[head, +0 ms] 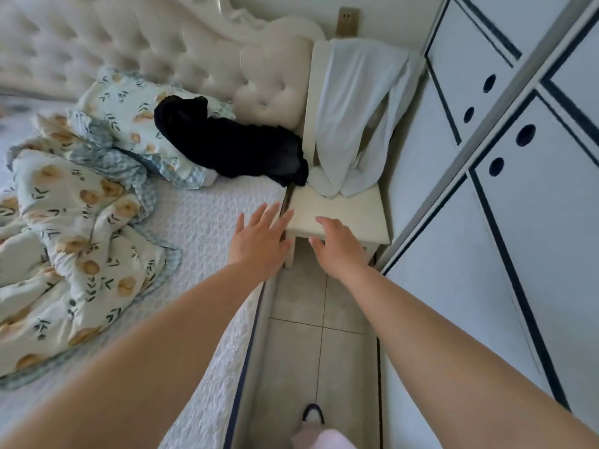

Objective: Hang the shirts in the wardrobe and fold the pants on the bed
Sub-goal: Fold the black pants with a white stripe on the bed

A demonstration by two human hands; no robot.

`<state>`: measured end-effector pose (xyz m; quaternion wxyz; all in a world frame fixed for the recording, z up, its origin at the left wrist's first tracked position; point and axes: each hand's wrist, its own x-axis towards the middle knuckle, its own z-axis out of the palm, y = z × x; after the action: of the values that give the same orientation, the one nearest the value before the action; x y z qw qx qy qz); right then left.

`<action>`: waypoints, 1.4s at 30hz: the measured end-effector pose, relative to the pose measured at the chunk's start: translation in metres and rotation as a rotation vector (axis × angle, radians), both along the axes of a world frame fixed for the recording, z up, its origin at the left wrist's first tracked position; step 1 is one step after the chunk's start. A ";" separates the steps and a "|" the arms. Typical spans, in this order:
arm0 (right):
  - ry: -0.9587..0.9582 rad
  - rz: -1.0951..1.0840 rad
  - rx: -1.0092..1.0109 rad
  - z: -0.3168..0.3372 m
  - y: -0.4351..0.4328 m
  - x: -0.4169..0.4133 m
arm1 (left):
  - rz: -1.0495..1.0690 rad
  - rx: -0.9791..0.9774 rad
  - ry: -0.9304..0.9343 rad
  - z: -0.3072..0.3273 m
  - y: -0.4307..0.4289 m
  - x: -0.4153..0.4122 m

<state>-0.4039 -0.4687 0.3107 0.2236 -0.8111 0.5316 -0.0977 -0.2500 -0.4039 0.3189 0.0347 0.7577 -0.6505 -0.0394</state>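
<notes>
A black garment [233, 144] lies crumpled on the bed [201, 222], partly over a floral pillow [129, 108] and touching the chair. A pale blue-white garment [350, 115] hangs over the back of a cream chair [340, 215] and pools on its seat. My left hand [259, 238] reaches forward over the bed's edge with fingers spread, holding nothing. My right hand [337, 244] hovers over the chair seat's front edge, fingers relaxed and empty. Both hands are well short of the garments.
A rumpled floral duvet [74, 238] fills the left of the bed. The tufted headboard [162, 43] stands behind. White wardrobe doors [505, 189] with dark trim and round holes run along the right. A narrow tiled floor strip [317, 335] separates bed and wardrobe.
</notes>
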 end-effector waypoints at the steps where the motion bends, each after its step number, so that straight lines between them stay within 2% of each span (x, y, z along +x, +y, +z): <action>1: 0.007 0.025 -0.006 0.002 -0.012 0.003 | 0.017 -0.002 0.003 -0.001 -0.009 0.003; 10: 0.016 0.193 0.007 -0.009 -0.129 0.089 | 0.170 0.030 0.034 -0.012 -0.105 0.075; 20: -0.038 0.210 0.056 -0.025 -0.251 0.197 | 0.225 0.078 0.060 -0.023 -0.223 0.185; 28: 0.005 0.230 0.135 -0.063 -0.367 0.237 | 0.250 0.133 0.074 -0.059 -0.335 0.230; 35: 0.049 0.272 0.245 -0.092 -0.465 0.262 | 0.342 0.206 0.158 -0.085 -0.445 0.244; 42: 0.115 0.131 0.440 -0.138 -0.560 0.278 | 0.348 0.268 0.259 -0.120 -0.543 0.265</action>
<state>-0.1264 -1.0282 0.1725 0.3701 -0.7799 0.4982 0.0815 0.0150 -0.9466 0.1991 0.0230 0.8448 -0.4892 -0.2153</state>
